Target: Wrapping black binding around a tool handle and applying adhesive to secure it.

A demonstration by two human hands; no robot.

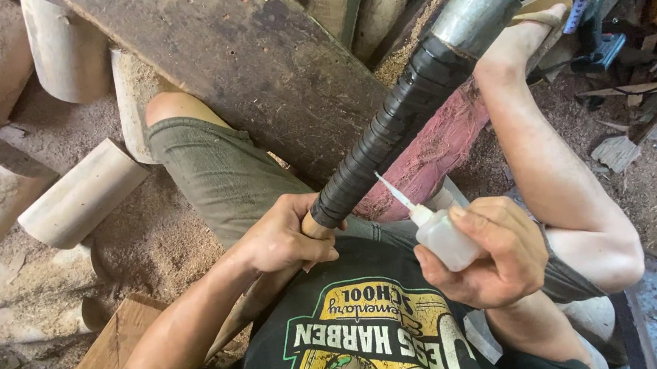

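While a wide dark plank (242, 59) slants across the sawdust floor (139, 237) among pale cut logs (81, 193), a long wooden handle (419, 95) lies over the seated person's lap, running from the chest up toward the foot. Black tape is wound along its middle, a metal sleeve (476, 14) caps the far end of the tape, and reddish wood shows beyond that. It looks stiff and fairly heavy, best gripped on the bare wood just below the tape, which is where the left hand (280, 238) is clenched around it. The right hand (492, 251) grasps a small white squeeze bottle (442, 233), light and soft-sided, its thin nozzle touching the edge of the tape. The handle's far tip is cut off at the frame edge, and its near end is hidden behind the arm and shirt.
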